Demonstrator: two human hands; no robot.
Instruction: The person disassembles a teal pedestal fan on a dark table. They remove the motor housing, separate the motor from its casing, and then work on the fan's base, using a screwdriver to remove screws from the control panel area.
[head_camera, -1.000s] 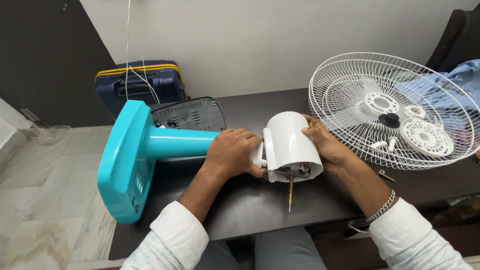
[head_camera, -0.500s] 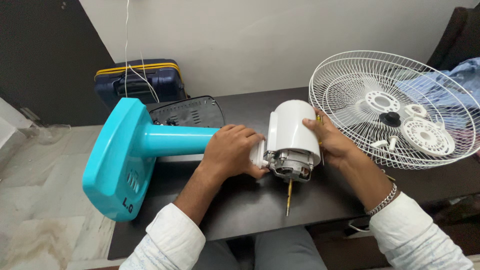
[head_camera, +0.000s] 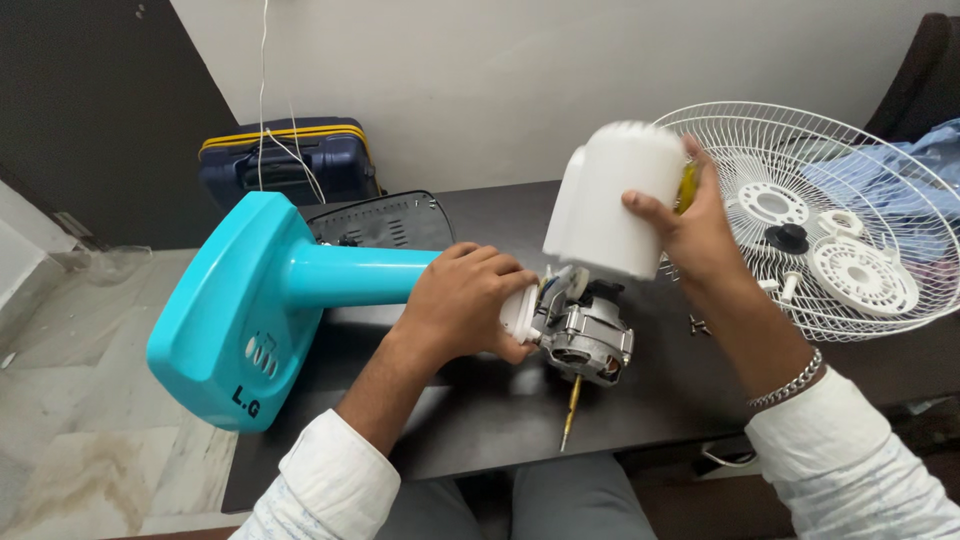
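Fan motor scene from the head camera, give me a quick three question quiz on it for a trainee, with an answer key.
1. True or false: the white motor cover still sits over the motor.
2. Which hand grips the fan's neck beside the motor? A) left hand B) right hand C) neither
3. Fill in: the wire fan guard lies on the dark table to the person's ____ side.

Key:
1. False. The right hand holds the cover lifted clear, and the motor is bare.
2. A. The left hand grips where the turquoise stand meets the motor.
3. Right.
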